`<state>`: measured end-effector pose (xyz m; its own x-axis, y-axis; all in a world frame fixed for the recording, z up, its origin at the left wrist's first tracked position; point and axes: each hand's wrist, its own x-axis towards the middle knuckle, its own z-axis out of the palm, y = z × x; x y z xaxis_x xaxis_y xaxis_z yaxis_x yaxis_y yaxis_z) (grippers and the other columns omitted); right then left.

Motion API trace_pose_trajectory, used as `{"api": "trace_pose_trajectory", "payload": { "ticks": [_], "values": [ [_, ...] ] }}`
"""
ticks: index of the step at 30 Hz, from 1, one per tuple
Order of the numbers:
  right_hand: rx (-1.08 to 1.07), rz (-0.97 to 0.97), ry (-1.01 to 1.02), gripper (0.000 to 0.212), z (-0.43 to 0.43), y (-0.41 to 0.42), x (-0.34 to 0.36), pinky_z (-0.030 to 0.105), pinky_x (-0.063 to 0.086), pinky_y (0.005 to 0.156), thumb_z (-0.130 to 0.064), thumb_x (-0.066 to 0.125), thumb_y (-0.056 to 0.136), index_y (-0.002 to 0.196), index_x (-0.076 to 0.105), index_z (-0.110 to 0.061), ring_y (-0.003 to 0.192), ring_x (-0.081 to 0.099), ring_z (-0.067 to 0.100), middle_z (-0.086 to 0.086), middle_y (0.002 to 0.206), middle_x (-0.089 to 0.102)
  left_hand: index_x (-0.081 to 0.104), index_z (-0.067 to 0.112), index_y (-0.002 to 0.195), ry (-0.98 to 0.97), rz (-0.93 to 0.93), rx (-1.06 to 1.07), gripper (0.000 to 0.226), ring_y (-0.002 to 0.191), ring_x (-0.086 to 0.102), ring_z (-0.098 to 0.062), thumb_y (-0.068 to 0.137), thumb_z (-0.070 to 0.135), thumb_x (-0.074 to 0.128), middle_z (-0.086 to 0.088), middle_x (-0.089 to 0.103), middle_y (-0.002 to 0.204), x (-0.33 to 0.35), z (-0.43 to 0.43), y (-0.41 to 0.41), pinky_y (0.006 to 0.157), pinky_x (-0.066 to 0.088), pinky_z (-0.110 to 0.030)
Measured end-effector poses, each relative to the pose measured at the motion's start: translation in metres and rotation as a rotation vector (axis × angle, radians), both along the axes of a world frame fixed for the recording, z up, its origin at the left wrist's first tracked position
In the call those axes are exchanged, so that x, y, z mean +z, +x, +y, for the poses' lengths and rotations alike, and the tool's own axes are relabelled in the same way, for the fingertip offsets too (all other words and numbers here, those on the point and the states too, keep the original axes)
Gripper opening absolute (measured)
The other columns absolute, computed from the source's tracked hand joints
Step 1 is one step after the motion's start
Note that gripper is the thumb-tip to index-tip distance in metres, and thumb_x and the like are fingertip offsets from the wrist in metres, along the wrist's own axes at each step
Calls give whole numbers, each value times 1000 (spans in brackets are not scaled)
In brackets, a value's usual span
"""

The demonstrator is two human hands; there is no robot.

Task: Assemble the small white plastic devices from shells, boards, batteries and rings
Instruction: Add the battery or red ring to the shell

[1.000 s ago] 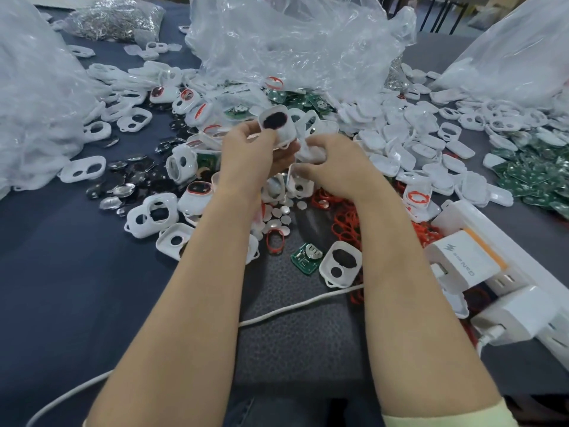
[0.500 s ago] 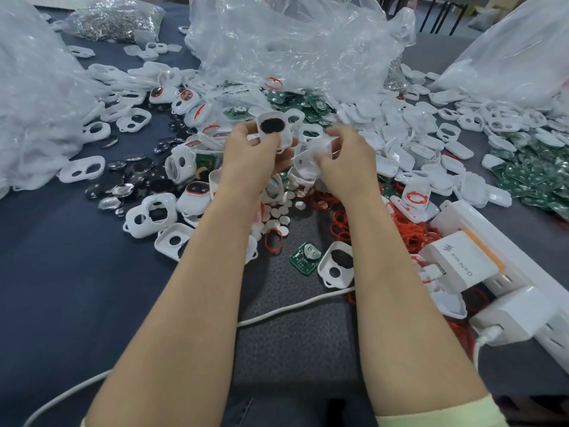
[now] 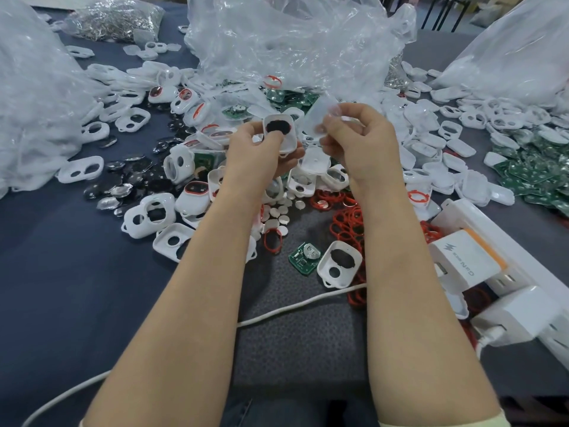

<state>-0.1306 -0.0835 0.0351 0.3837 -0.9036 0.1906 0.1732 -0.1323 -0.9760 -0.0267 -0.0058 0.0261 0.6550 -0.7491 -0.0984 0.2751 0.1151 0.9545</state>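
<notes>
- The left hand [image 3: 261,158] grips a white front shell [image 3: 279,134], fingers curled round it; its dark opening faces up and its long axis runs near to far
- The right hand [image 3: 361,140] pinches a pale back cover [image 3: 321,114], tilted, just right of the shell and slightly farther
- Both parts are held above the counter [image 3: 61,288], side by side, not yet mated
- Likely next: the cover travels left onto the shell while the left hand steadies it

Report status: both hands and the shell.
Left hand grips windowed front shell. Right hand pinches plain back cover beside it, not joined. Loose shells below, nothing between.
</notes>
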Motion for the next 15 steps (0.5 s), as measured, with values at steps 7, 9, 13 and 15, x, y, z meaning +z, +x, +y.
{"api": "trace_pose_trajectory", "payload": {
  "ticks": [7, 9, 13, 15],
  "values": [
    [130, -77, 119, 40, 9, 3, 3, 22, 57, 64, 11, 44, 89, 113, 57, -18, 63, 68, 14, 4, 76, 53, 51, 11, 109, 9, -35, -12, 12, 66, 72, -13, 98, 8, 48, -14, 69, 95, -1, -1, -1, 65, 59, -23],
    [74, -3, 108, 31, 10, 4, 2, 20, 56, 63, 7, 46, 91, 107, 63, -14, 64, 69, 15, 5, 85, 52, 52, 13, 106, 12, -39, -11, 10, 69, 72, -14, 98, 9, 49, -17, 68, 101, -2, -1, 0, 65, 59, -23],
    [-78, 114, 51, 12, 7, 6, -3, 15, 49, 55, -6, 56, 93, 92, 63, -16, 61, 67, 5, -1, 81, 62, 51, 9, 109, -13, -4, -28, 14, 66, 72, -14, 98, 3, 46, -14, 69, 88, -2, 0, -1, 62, 58, -20],
    [-144, 166, 13, 7, 4, 6, -5, 16, 49, 60, -9, 61, 91, 89, 61, -16, 59, 62, -3, -2, 80, 64, 51, 12, 102, -18, -9, -32, 15, 67, 72, -14, 96, -1, 46, -13, 69, 87, -2, 0, -1, 60, 57, -19]
  ]
}}
